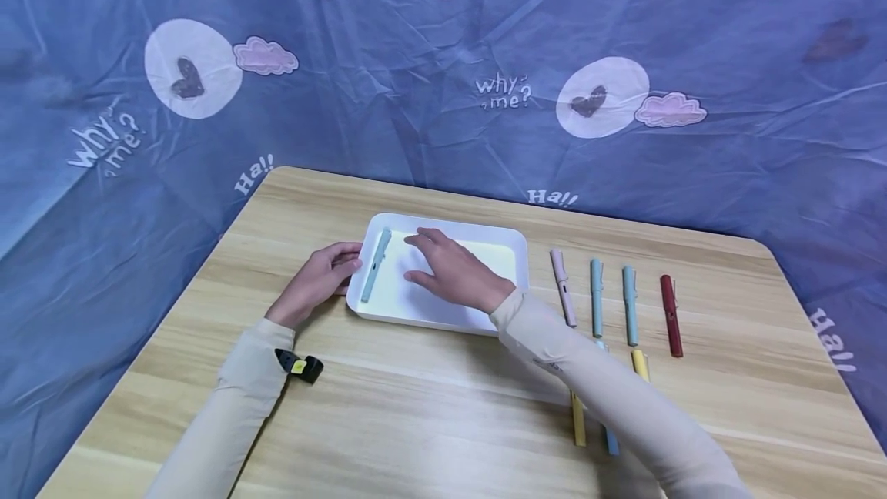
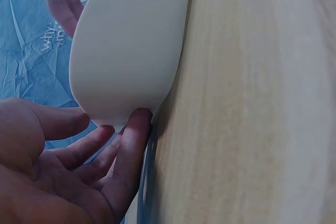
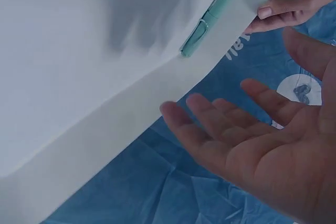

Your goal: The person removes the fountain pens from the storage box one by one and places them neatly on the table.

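A white tray (image 1: 423, 318) lies on the wooden table, with one pale teal pen (image 1: 376, 264) along its left end, clip side up. My left hand (image 1: 320, 277) holds the tray's left end, thumb at the rim and fingers against the outer wall; the left wrist view shows these fingertips touching the wall (image 2: 126, 51). Over the middle of the tray hovers my right hand (image 1: 453, 272), fingers spread and slightly bent, holding nothing. In the right wrist view its palm (image 3: 283, 156) is bare and the teal pen (image 3: 210, 22) lies apart from the fingertips.
Right of the tray lie a lilac pen (image 1: 563, 287), two teal pens (image 1: 597, 299) (image 1: 630, 306) and a dark red pen (image 1: 671, 316). Nearer, a yellow pen (image 1: 578, 420), a blue pen (image 1: 611, 441) and another yellow pen (image 1: 640, 364) are partly hidden by my right forearm. A printed blue cloth (image 1: 430, 114) hangs behind.
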